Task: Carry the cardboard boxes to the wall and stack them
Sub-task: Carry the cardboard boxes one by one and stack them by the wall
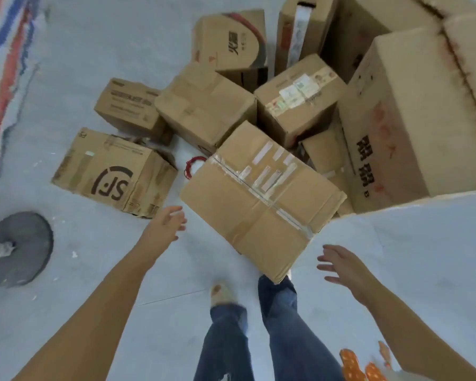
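A taped cardboard box (259, 199) is seen tilted at the near edge of a pile of boxes (300, 105) on the pale floor (94, 37) | both hands are held spread and empty, the left hand (168, 220) near its left corner, the right hand (341, 264) near its right | an SF-marked box (113, 171) lies apart at left.

Your left hand (168, 219) and right hand (341, 264), fingers spread and holding nothing, flank the tilted brown taped cardboard box (259, 199) before a heap of brown cardboard boxes (206, 105) on the pale grey floor (94, 270).
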